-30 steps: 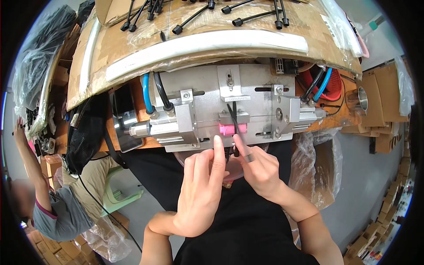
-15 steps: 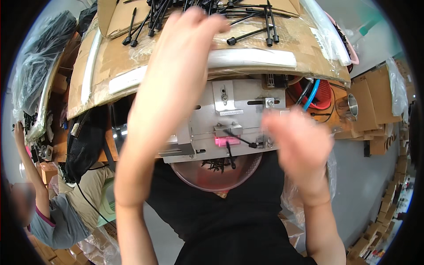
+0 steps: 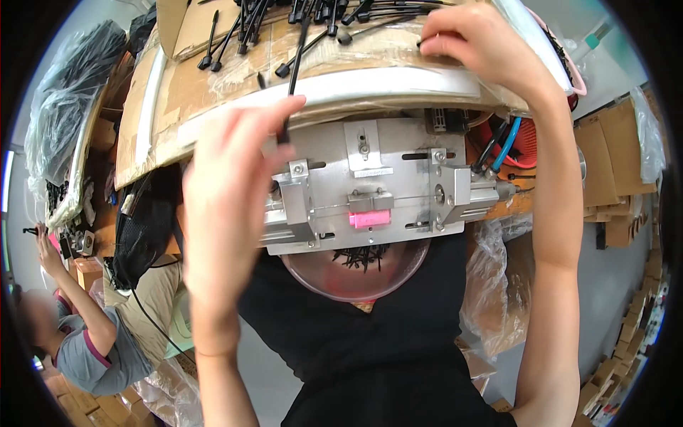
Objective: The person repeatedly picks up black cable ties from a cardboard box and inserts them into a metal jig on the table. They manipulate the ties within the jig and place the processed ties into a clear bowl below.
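My left hand (image 3: 231, 167), partly blurred, is closed on a black rod (image 3: 297, 67) with a thicker end; the rod stands up past the fingertips, left of the metal fixture. My right hand (image 3: 480, 44) is at the right of the cardboard surface, fingers pinched together; a small dark bit shows at the fingertips, the rest hidden. Between my arms lies the metal fixture (image 3: 405, 181) with a pink block (image 3: 370, 218) at its middle. Below its front edge, a clear bowl (image 3: 334, 292) holds several black rods (image 3: 361, 256).
Loose black rods (image 3: 245, 28) lie heaped on the cardboard (image 3: 188, 99) at the back. A red basket (image 3: 525, 142) and blue tube (image 3: 506, 146) are right of the fixture. At far left another person (image 3: 107, 349) sits with hands raised.
My left hand has come back from the heap with a black rod. My right hand has moved from the fixture up to the cardboard. The rods over the pink block are gone from there.
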Tool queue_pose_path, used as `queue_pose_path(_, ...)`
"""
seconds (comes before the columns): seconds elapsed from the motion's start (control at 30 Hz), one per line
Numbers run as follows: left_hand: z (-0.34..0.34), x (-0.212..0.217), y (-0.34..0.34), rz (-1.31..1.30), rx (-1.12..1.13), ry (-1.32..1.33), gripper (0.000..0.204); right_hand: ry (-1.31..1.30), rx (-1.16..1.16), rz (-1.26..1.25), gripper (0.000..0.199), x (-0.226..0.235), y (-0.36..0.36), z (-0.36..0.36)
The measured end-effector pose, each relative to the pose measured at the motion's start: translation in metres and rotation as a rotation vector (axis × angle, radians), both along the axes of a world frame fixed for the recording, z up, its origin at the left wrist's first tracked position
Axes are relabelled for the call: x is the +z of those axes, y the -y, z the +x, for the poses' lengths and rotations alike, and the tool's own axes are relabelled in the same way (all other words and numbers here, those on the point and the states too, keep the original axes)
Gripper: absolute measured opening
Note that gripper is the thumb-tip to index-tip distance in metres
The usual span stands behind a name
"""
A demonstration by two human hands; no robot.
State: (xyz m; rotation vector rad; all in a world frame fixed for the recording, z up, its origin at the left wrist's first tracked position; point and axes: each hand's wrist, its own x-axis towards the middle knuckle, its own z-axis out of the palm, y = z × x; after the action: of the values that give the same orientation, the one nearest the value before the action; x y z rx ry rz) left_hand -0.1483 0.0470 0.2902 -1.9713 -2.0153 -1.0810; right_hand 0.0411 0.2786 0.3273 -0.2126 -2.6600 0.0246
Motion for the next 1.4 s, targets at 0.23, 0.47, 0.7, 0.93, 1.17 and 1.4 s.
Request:
queue_pose_path(0.23,0.102,-0.077,0.065,-0.227,0.022,-0.157,0.065,-0.636,0.104,-0.937,0.024,0.033,0.011,-0.011)
queue_pose_path(0.47,0.108,-0.092,0.054,-0.301,0.042,-0.199,0.07,-0.85,0.254,-1.128,0.027,0.044,0.041,0.006)
queue_pose_path(0.7,0.096,-0.069,0.051,-0.36,-0.043,-0.174,0.065,-0.584,-0.043,-0.603,0.028,-0.039,0.134,0.057)
queue_pose_path(0.93,0.01,-0.01,-0.091,0.198,-0.128,-0.193,0.026,-0.422,-0.154,-0.518,0.065,-0.142,0.218,0.038)
queue_pose_path(1.17,-0.006,0.068,-0.082,-0.497,-0.358,0.071,0.017,-0.293,-0.212,-0.53,0.065,-0.149,0.213,0.029)
queue_pose_path(1.4,0.058,-0.031,0.031,-0.096,0.027,-0.041,0.076,-0.295,-0.208,-0.201,0.045,-0.073,0.146,0.034)
